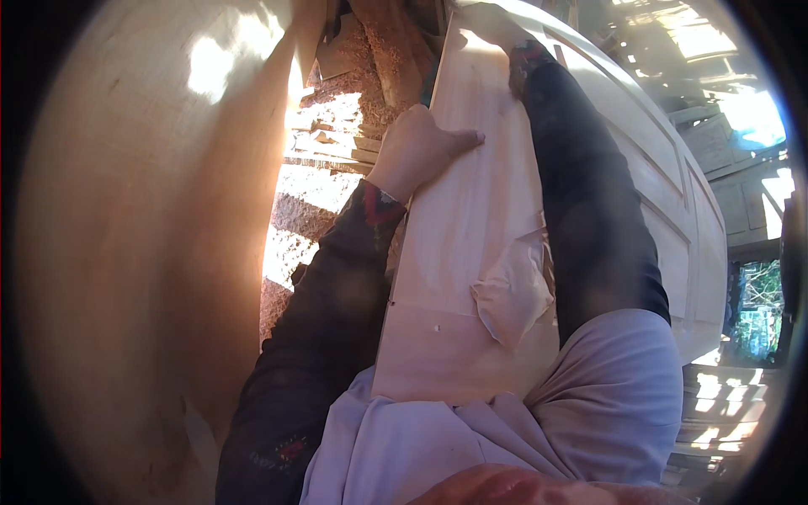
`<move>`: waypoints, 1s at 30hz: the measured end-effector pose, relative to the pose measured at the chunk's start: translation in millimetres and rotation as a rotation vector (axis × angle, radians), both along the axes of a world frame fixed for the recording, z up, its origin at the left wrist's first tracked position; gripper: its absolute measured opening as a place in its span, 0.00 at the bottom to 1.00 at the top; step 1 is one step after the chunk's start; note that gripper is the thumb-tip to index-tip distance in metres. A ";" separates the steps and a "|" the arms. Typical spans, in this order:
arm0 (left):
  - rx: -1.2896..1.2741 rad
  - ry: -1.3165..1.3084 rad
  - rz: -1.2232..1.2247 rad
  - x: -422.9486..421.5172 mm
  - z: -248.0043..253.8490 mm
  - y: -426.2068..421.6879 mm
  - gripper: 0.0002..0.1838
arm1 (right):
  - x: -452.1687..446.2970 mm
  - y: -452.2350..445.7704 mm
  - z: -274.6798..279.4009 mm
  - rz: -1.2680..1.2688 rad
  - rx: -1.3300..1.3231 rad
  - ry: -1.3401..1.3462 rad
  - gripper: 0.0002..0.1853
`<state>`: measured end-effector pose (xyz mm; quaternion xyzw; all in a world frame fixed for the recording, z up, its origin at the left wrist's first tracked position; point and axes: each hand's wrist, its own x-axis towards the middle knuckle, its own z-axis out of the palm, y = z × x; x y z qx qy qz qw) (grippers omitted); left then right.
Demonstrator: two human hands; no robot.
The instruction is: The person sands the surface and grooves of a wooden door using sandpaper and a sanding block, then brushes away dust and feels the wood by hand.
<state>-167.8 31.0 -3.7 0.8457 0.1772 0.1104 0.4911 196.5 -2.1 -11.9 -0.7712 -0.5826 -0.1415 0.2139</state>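
Observation:
A long pale wooden board [454, 219] runs away from my body, its near end against my shirt. My left hand [421, 150] grips the board's left edge, with the thumb lying on its top face. Stretched far forward along the right side, my right hand [488, 27] is at the board's far end; its fingers are too blurred and foreshortened to make out. A crumpled light-coloured sheet [513, 290] lies on the board's near right part.
A large smooth wooden surface [160, 236] rises close on the left. Panelled white woodwork [673, 194] stands on the right. Sawdust and wood scraps [337, 151] cover the ground beyond my left arm.

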 end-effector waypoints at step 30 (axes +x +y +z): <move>-0.180 -0.033 -0.098 3.8 -11.3 3.6 0.38 | -45.3 -27.9 7.5 -0.134 -0.263 -0.243 0.16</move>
